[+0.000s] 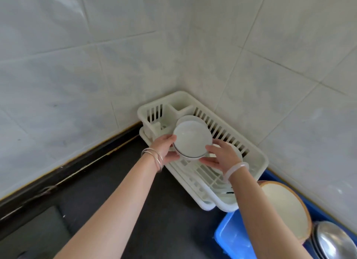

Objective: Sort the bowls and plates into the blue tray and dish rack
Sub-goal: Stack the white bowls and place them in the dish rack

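Both my hands hold a white bowl with a dark rim line (192, 140) tilted on edge over the white plastic dish rack (257, 160) in the wall corner. My left hand (166, 147) grips its left edge, my right hand (222, 155) its lower right edge. Another white dish (188, 118) stands just behind the held bowl in the rack. A further white piece (236, 149) shows behind my right hand. The blue tray (229, 233) lies at the lower right, holding a brown-rimmed cream bowl (284, 206) and stacked steel bowls (334, 239).
The rack sits on a white drip tray (204, 203) on a dark countertop (135, 210). Tiled walls (96, 55) meet in the corner right behind the rack. A cutlery compartment (154, 111) forms the rack's far left end.
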`<state>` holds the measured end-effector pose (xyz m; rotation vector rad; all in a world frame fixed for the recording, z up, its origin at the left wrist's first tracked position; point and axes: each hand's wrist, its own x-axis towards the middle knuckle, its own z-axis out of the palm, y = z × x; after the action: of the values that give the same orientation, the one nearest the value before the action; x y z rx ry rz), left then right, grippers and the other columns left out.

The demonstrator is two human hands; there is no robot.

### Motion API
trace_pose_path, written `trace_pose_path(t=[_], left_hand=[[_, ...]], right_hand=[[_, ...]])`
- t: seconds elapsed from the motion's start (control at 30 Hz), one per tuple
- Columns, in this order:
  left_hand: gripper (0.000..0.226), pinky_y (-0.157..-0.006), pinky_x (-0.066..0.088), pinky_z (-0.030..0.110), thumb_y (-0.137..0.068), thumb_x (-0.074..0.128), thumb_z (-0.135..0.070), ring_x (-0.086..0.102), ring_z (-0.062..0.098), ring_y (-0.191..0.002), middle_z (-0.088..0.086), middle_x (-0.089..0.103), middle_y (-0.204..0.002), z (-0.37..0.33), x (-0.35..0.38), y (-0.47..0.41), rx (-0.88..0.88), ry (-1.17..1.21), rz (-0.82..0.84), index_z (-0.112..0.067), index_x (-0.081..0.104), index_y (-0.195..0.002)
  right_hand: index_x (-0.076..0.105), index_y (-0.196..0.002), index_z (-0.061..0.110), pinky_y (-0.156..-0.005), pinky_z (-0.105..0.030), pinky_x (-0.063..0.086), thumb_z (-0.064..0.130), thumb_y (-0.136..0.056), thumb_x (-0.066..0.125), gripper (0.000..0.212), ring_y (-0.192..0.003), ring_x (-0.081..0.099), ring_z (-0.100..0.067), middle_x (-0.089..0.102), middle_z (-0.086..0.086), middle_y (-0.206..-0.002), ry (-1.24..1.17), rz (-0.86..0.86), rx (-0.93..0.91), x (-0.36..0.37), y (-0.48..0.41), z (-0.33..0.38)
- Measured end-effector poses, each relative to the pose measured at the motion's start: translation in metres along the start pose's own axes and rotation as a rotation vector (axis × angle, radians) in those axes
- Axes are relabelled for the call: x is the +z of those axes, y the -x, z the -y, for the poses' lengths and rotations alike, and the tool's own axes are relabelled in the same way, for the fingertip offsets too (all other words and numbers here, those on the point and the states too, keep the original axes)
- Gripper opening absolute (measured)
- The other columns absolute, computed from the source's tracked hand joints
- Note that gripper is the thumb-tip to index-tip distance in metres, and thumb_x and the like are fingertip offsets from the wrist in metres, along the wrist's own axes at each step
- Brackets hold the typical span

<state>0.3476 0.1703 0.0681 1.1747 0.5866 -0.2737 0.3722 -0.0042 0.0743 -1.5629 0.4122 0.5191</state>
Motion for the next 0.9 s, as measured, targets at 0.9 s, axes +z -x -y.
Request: trace_pose_path(t=[0.9], left_hand=[[0.041, -0.108, 0.037, 0.043, -0.093, 0.036, 0.007, 0.046, 0.031, -0.128, 0.019, 0.048, -0.139, -0.014, 0.024, -0.094, -0.312, -0.840, 0.155, 0.002, 0.043, -0.133]], right_hand=[[0.064, -0.079, 0.013, -0.082, -0.035, 0.058, 0.017, -0.082, 0.069, 0.007, -0.081, 0.071, -0.024, 0.073, -0.014, -0.086, 0.247, -0.147, 0.110, -0.011, -0.041, -0.066]])
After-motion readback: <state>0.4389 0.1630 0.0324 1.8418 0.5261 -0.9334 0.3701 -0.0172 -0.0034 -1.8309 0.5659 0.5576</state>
